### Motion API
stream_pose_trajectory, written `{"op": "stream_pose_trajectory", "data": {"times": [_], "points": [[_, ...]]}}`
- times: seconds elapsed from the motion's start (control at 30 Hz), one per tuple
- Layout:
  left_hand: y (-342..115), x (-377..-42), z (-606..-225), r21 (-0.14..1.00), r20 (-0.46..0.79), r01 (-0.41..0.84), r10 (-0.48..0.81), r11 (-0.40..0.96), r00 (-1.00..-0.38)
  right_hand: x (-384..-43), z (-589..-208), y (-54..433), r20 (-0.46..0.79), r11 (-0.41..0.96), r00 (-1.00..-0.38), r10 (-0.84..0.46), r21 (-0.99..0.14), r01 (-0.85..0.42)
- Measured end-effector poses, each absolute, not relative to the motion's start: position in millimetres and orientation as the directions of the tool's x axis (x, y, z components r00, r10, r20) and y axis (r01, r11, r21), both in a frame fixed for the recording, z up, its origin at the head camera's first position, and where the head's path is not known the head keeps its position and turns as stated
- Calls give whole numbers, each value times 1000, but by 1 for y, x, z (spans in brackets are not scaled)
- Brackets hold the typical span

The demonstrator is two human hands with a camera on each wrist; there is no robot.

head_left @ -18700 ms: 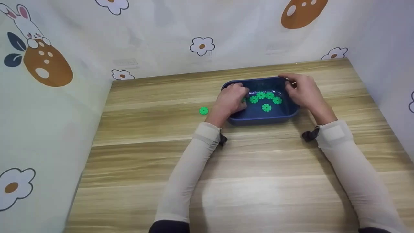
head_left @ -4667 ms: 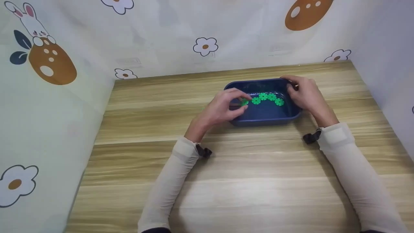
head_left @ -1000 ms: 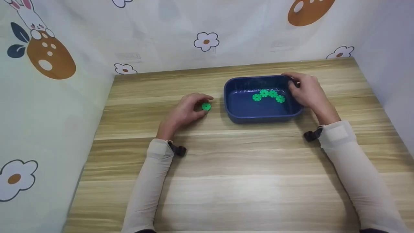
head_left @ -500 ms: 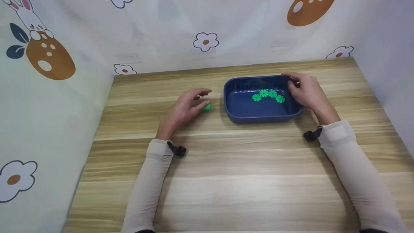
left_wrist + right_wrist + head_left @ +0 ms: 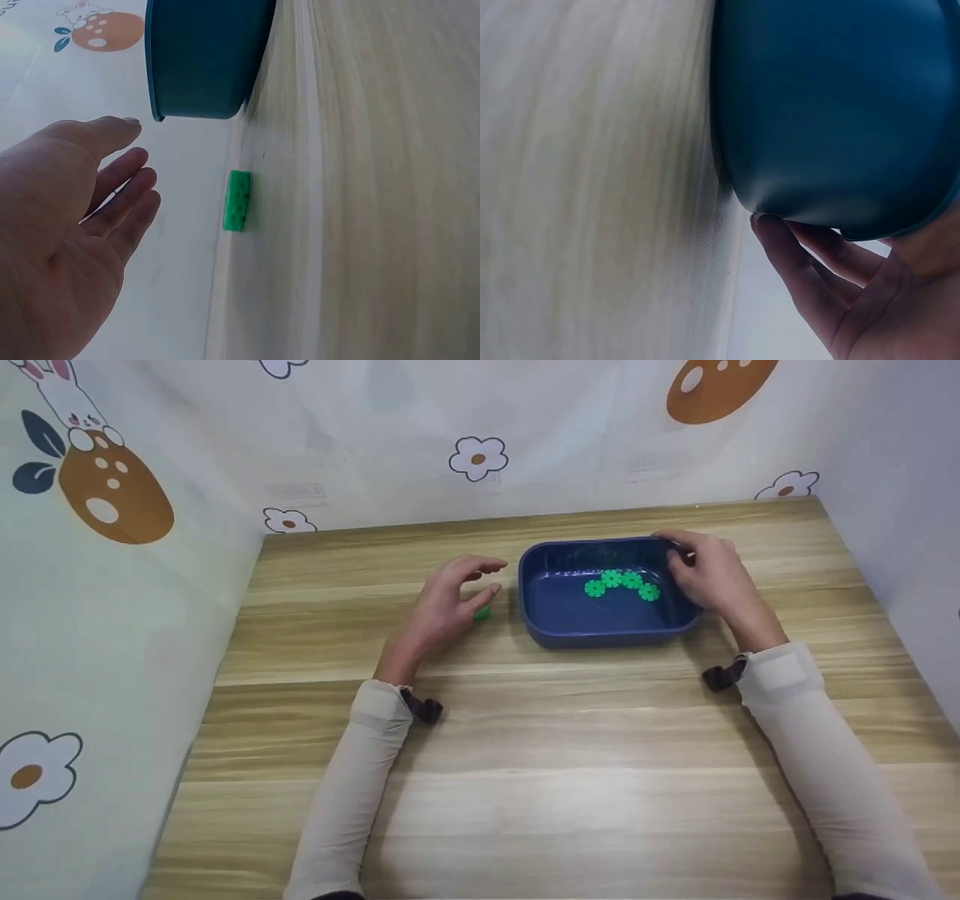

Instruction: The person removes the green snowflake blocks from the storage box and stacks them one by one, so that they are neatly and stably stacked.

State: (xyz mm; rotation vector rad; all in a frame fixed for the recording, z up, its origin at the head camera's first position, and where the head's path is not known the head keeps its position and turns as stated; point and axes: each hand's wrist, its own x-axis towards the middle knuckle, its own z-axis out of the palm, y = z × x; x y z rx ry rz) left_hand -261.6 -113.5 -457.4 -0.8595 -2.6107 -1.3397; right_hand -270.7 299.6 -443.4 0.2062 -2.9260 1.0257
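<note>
four green rounds [image 5: 632, 580] lie flat in the blue tub [image 5: 607, 639], close together in a bent row. the row runs from left to right, with its middle bowed to the far side. the left hand [image 5: 446, 600] is up over the table [image 5: 570, 765], left of the tub. its thumb and fingers are spread, with a gap between them, and it holds nothing. its fingertips point right and are near the tub's left wall, but apart from it.

so the rounds are to the right of this hand's grip, on the other side of that wall. the left-end round [image 5: 595, 588] is the one closest to it. the right-end round [image 5: 649, 592] is closer to the right hand [image 5: 712, 566], but that hand is busy: it holds the tub by its far right corner, with the thumb at the rim and fingers on the outer side.

one green stack [image 5: 237, 201] sits on the table just below the left thumb, and the hand does not touch it. it is wider than it is tall, like a few rounds piled flat, but i cannot count them. each round looks like a little wheel, so only the row has a long way to it.
</note>
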Motion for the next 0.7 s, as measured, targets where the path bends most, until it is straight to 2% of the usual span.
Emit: {"op": "stream_pose_trajectory", "data": {"times": [0.4,0.7], "points": [[-76,-258,-452,698,387,581,461,420,-799,-271,-445,299,101,770,-989,-111,-620,-150],[-43,-259,-444,711,347,570,499,412,-794,-272,-447,301,96,768,-989,-113,-622,-148]]}}
